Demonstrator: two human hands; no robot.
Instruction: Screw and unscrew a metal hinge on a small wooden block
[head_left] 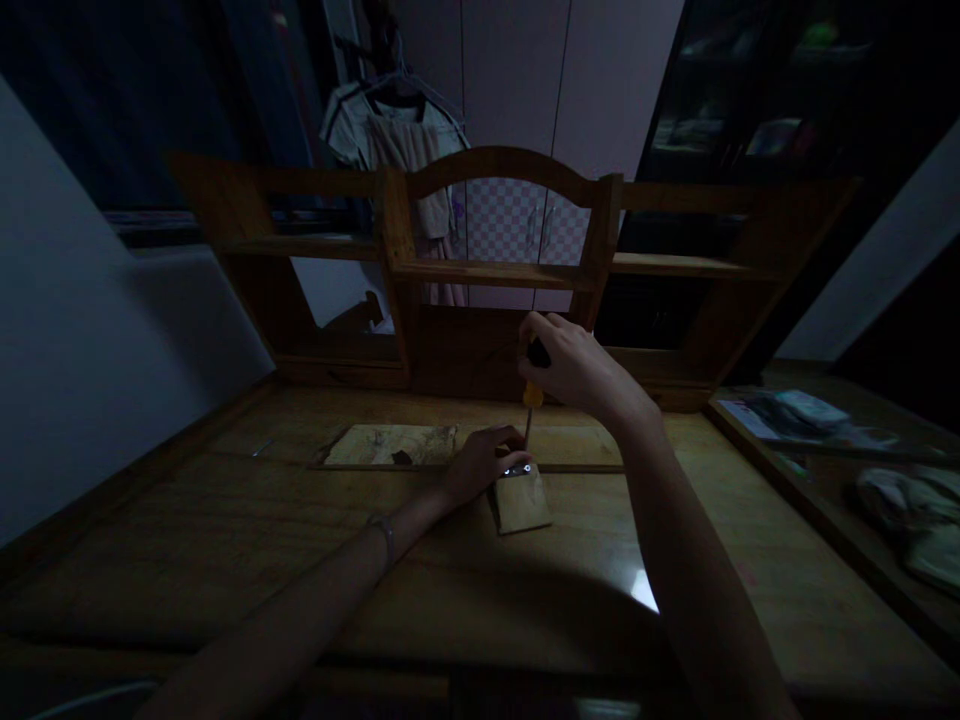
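Observation:
My right hand [562, 365] is closed around the handle of a screwdriver [533, 395], which stands nearly upright with its shaft pointing down. Its tip meets the work beside the fingers of my left hand [484, 460]. Those left fingers are curled in a pinch there; what lies between them is hidden. Just below them a small shiny metal piece [517, 469], perhaps a hinge, sits along the top edge of a small square wooden board [523, 502]. Behind both hands a long narrow wooden board [394, 446] lies across the table, with dark stains on its left part.
The wooden table [300, 560] carries a wooden shelf unit [495, 272] along its back. A small thin metal item [262, 448] lies at the left. On a lower surface at the right are papers [810, 410] and crumpled cloth [911, 515]. The room is dim.

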